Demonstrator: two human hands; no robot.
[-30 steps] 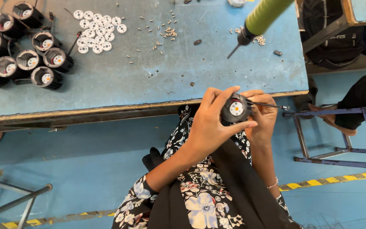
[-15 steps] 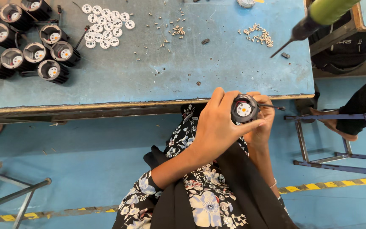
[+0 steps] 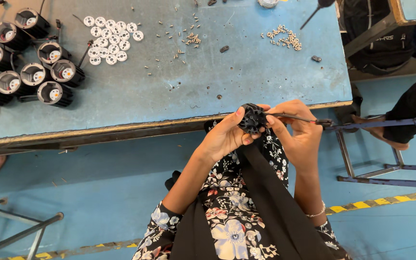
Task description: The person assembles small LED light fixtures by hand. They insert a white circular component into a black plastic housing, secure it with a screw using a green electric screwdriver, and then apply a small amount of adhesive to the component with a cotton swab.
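Observation:
My left hand point(image 3: 225, 136) grips a small round black finned housing point(image 3: 253, 118) just below the near edge of the blue worktable point(image 3: 169, 91). The housing's finned back faces up. My right hand point(image 3: 298, 130) touches the housing's right side, fingers on a thin black and red cable point(image 3: 304, 119) that runs out to the right. Both hands sit over my lap, above a floral-print garment.
Several black round housings with white centres point(image 3: 22, 62) stand at the table's left. White discs point(image 3: 111, 41) lie in a cluster beside them. Loose screws point(image 3: 282, 37) are scattered at the middle and right. A hanging driver tip point(image 3: 314, 12) shows at top right. A blue metal stool frame point(image 3: 386, 149) stands at right.
The housing has been turned over: its white centre faced up before, now the black finned back does. The view has shifted, and the hanging driver sits higher and further right.

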